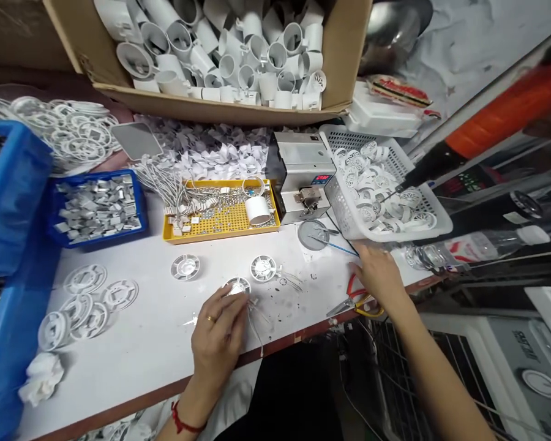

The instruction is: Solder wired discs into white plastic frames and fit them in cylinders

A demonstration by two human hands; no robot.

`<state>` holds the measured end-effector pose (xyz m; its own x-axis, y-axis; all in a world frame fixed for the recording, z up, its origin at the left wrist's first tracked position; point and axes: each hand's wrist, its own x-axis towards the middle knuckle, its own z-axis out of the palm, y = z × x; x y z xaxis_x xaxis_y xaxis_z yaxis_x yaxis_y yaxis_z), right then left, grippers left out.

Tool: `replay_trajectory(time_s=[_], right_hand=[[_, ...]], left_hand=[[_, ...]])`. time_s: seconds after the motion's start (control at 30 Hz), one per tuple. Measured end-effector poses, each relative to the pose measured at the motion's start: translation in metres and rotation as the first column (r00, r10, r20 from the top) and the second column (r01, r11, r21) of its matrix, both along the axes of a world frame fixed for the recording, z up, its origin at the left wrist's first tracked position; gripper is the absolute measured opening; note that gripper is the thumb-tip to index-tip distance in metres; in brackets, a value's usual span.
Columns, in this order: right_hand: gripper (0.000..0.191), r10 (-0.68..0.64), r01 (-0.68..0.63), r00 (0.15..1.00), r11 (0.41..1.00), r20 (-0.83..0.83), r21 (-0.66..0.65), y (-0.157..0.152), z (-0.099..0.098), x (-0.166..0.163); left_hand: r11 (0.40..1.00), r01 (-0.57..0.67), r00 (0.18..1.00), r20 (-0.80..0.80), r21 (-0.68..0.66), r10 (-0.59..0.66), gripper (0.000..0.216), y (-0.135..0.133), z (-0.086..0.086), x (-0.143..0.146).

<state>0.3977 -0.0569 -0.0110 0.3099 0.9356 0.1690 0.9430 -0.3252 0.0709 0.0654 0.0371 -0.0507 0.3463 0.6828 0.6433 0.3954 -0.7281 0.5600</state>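
Note:
My left hand [220, 324] is closed over a round white plastic part [237, 285] on the table, fingertips on its near side. Thin white wires trail from that part to the right. My right hand [380, 275] pinches the end of a thin blue stick [341, 248]; its fingertips are partly hidden. The stick's other end lies over a round grey dish [313, 234]. A similar round part with wires [263, 268] sits just beyond my left hand, and another round part [185, 267] lies to its left. Scissors with red and yellow handles [349, 302] lie below my right hand.
A yellow tray [220, 234] holds wired connectors and a white cylinder. Beside it stands a metal machine [303, 159] with a red display. A white basket [429, 226], blue bins [9, 202] and a cardboard box [211, 109] of white tubes surround the table. Several white rings [85, 278] lie left.

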Motion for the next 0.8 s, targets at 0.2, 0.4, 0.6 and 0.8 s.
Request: replay_trajectory(time_s=[0.2, 0.4, 0.6, 0.8], right_hand=[[0.018, 0.242, -0.114, 0.915, 0.923, -0.324, 0.368, 0.007, 0.009, -0.024], [0.014, 0.437, -0.201, 0.854, 0.777, -0.282, 0.596, 0.017, -0.001, -0.051], [0.017, 0.287, -0.01, 0.919, 0.705, -0.272, 0.709, 0.016, -0.009, -0.05], [0.026, 0.082, 0.384, 0.846, 0.593, -0.527, 0.708, 0.018, 0.002, -0.065]], left_hand=[[0.99, 0.018, 0.996, -0.088, 0.142, -0.005, 0.037, 0.003, -0.002, -0.002], [0.977, -0.02, 0.99, -0.133, 0.213, 0.049, 0.04, 0.005, -0.007, -0.003], [0.998, -0.011, 1.0, -0.02, 0.056, 0.012, 0.04, 0.0, 0.0, 0.001], [0.918, 0.056, 0.995, 0.099, -0.392, -0.018, 0.018, 0.001, 0.005, -0.005]])
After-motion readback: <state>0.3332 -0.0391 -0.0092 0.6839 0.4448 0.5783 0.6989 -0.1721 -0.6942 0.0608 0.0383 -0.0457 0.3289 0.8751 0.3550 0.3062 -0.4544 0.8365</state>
